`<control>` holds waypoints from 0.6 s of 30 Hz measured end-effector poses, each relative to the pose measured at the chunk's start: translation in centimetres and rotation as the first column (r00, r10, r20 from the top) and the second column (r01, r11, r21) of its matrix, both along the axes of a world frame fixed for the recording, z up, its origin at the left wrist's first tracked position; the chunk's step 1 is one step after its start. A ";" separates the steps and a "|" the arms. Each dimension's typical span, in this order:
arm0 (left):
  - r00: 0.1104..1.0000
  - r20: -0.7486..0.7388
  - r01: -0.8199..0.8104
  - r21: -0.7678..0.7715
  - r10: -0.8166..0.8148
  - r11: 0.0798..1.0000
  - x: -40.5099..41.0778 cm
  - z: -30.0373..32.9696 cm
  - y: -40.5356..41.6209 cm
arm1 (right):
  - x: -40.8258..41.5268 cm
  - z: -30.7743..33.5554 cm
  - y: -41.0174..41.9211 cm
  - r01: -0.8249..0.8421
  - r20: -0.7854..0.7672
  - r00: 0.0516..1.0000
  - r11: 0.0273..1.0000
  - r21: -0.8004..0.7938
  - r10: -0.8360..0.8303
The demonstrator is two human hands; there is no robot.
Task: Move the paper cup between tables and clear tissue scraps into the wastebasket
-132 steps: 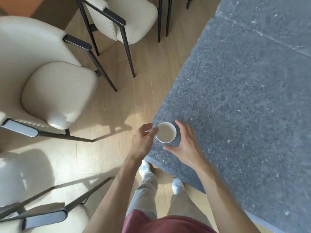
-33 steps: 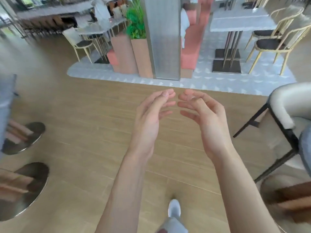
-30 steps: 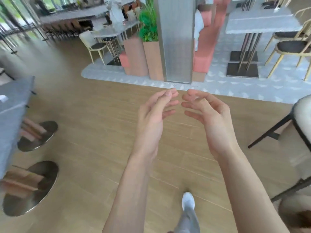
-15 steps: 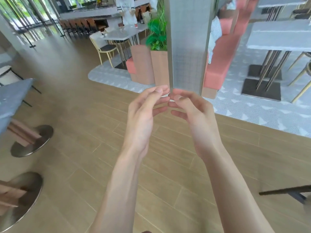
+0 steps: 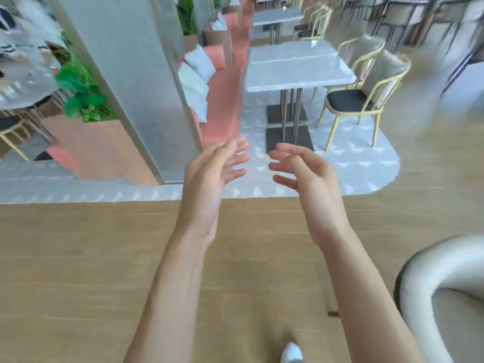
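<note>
Head view: the fingers point(image 5: 237, 163) of the left hand point(image 5: 209, 176) are spread and nearly straight, and those of the right hand point(image 5: 306, 174) are loosely curved, the two palms turned toward each other with a clear gap between the fingertips. Neither hand holds or touches anything; both are empty and relaxed, raised in front of the body over the wooden floor point(image 5: 78, 258).

The paper cup is not visible anywhere here, so where it stands cannot be told from this view. No tissue scraps and no wastebasket can be made out either, though much of the edge of the picture is blurred.

Beyond the hands lies a pale patterned carpet point(image 5: 366, 163), and on it a grey table point(image 5: 296, 64) on a metal post, with a yellow-framed chair point(image 5: 361, 100) just beside it. A grey pillar point(image 5: 136, 74) rises to the left, with a pink bench point(image 5: 222, 100) between it and the table. A white padded chair point(image 5: 445, 297) curves in at the lower right, and a white shoe point(image 5: 292, 353) shows at the bottom edge.

With empty hands, the person seems between steps, probably walking; whether the cup has been moved cannot be judged, and the scraps apparently remain to be found and binned.
</note>
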State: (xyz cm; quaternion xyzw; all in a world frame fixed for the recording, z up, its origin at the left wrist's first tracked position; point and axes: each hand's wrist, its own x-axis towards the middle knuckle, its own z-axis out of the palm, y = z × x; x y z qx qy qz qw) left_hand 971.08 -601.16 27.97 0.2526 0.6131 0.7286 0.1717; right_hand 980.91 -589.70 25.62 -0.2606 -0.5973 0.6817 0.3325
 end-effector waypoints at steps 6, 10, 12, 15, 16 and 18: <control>0.975 0.015 0.222 0.002 -0.222 0.975 -2.8 -0.1 16.8 | 1.8 0.4 15.6 0.287 0.010 0.958 0.958 0.020 -0.288; 0.943 0.044 0.332 -0.017 -0.331 0.943 -5.2 -1.8 26.0 | 1.4 -0.9 23.5 0.427 0.030 0.904 0.904 0.013 -0.427; 0.928 0.069 0.369 -0.021 -0.367 0.929 -7.0 -2.9 30.6 | 0.6 -1.9 27.3 0.483 0.040 0.875 0.876 0.010 -0.483; 0.902 0.078 0.428 -0.022 -0.425 0.904 -10.0 -4.4 37.8 | -1.3 -3.0 33.4 0.559 0.052 0.827 0.829 0.015 -0.559; 0.890 0.084 0.450 -0.020 -0.447 0.893 -11.2 -4.8 40.5 | -2.1 -3.3 35.6 0.583 0.056 0.810 0.812 0.021 -0.583; 0.862 0.116 0.498 -0.005 -0.494 0.867 -13.7 -5.1 45.9 | -3.8 -3.3 40.0 0.627 0.072 0.775 0.778 0.038 -0.628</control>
